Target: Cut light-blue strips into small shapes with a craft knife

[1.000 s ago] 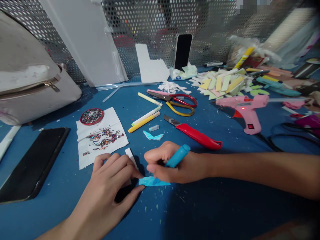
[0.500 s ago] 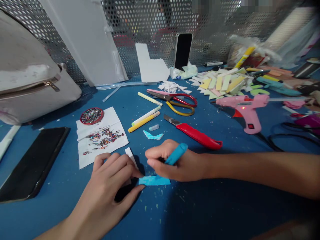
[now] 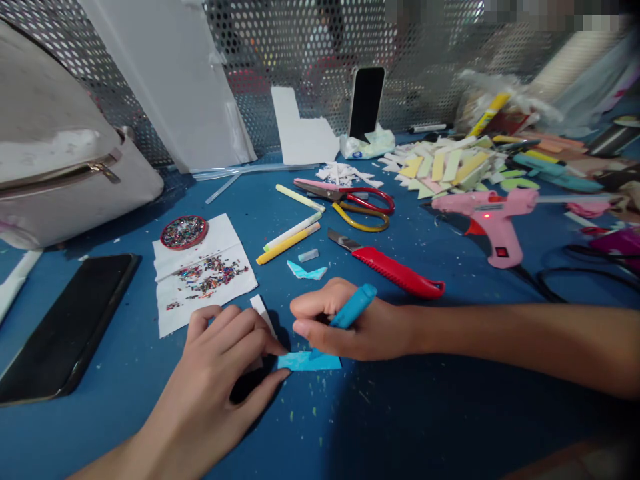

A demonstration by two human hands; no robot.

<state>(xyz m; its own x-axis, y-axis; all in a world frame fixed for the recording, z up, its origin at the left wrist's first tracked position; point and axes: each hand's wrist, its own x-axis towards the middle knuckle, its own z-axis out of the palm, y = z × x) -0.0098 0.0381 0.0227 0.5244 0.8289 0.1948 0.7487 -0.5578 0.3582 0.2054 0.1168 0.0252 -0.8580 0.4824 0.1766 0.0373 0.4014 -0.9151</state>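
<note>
My right hand [image 3: 345, 323] is closed around a blue marker [image 3: 354, 307], its tip end down at a small strip of blue-coloured paper [image 3: 320, 362]. The strip lies flat on the table, with paler streaks in its blue. Thumb and fingertips of my left hand [image 3: 225, 367] pinch the strip's left end. A narrow white strip [image 3: 261, 312] pokes out beyond the left fingers. Above my right hand lie a small blue-and-white paper scrap [image 3: 307, 271] and a red-handled box cutter [image 3: 397, 270] with its blade out.
Scissors [image 3: 345, 197], yellow and green marker pieces [image 3: 289, 243] and a pink glue gun [image 3: 500, 220] lie beyond my hands. Left are a phone [image 3: 65, 327], a paper sheet [image 3: 170, 317] with beads, and a backpack [image 3: 65, 180]. Paper strips [image 3: 445, 167] heap up at back right.
My right hand and the blue marker have shifted very slightly over the blue strip. My left hand keeps its place on the strip's end.
</note>
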